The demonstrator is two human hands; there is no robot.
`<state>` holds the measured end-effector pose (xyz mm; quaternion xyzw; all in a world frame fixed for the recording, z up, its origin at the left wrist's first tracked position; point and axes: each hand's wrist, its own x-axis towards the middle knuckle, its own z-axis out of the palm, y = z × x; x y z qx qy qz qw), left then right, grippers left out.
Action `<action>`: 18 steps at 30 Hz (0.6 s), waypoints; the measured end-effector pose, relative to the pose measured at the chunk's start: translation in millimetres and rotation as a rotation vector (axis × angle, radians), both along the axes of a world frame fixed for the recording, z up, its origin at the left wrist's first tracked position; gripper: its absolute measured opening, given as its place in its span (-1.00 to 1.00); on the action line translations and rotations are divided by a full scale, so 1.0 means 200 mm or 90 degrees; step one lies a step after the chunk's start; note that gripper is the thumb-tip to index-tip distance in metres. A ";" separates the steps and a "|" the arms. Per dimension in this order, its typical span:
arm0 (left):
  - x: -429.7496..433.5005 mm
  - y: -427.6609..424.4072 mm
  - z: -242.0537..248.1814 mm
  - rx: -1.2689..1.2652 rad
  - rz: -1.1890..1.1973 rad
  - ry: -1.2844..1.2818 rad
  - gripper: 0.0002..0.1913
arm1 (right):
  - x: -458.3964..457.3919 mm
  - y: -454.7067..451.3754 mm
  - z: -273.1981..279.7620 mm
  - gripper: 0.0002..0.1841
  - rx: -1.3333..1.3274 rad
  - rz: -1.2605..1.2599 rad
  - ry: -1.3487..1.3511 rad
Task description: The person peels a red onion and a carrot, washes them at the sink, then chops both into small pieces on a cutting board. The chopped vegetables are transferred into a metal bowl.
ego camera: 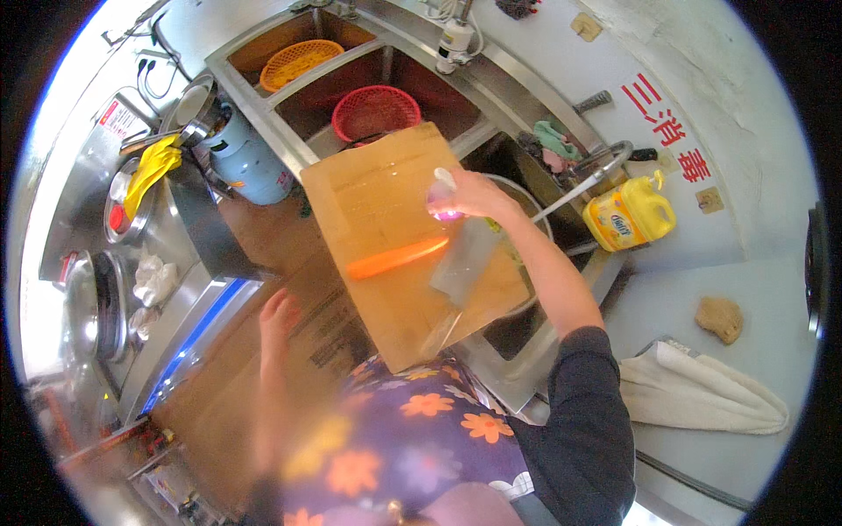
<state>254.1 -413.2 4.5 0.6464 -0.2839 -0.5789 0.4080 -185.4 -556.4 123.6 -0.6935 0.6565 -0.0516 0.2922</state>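
My right hand point(472, 194) is over the far right part of a wooden cutting board point(368, 197), its fingers around a small purple-and-white object point(442, 200). What that object is cannot be made out. Below it, a peeled carrot point(398, 258) lies across the board. The broad blade of a cleaver point(464, 260) rests flat beside the carrot's right end, its handle hidden near my forearm. Off the board to the left, my left hand point(279, 312) hangs in the air with nothing in it, fingers loosely bent.
The board spans a steel sink point(302, 148) holding a red basket point(375, 112) and an orange basket point(273, 72). A faucet point(585, 177) and yellow detergent jug point(621, 214) stand right. A blue gas cylinder point(250, 158) and steel counter point(191, 306) are left.
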 end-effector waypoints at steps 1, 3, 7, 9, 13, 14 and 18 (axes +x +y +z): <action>0.02 0.02 0.01 0.006 0.004 -0.009 -0.59 | 0.05 -0.03 0.00 -0.14 0.015 0.036 -0.020; 0.06 0.06 0.04 -0.017 0.012 -0.010 -0.61 | 0.13 -0.07 0.00 -0.17 0.076 0.094 -0.016; 0.20 0.16 0.05 -0.023 0.062 0.001 -0.63 | 0.16 -0.07 0.01 -0.24 0.140 0.017 0.022; 0.26 0.19 0.02 -0.007 0.052 -0.024 -0.63 | 0.16 -0.04 0.01 -0.23 0.044 0.047 0.049; 0.33 0.19 -0.05 0.029 0.010 -0.033 -0.62 | 0.14 -0.01 -0.01 -0.26 0.006 -0.008 0.029; 0.33 0.18 -0.06 -0.003 -0.008 -0.017 -0.62 | 0.13 -0.01 -0.02 -0.26 0.003 -0.035 0.018; 0.32 0.14 -0.07 -0.018 -0.048 -0.015 -0.60 | 0.09 -0.02 -0.07 -0.33 0.089 -0.112 -0.080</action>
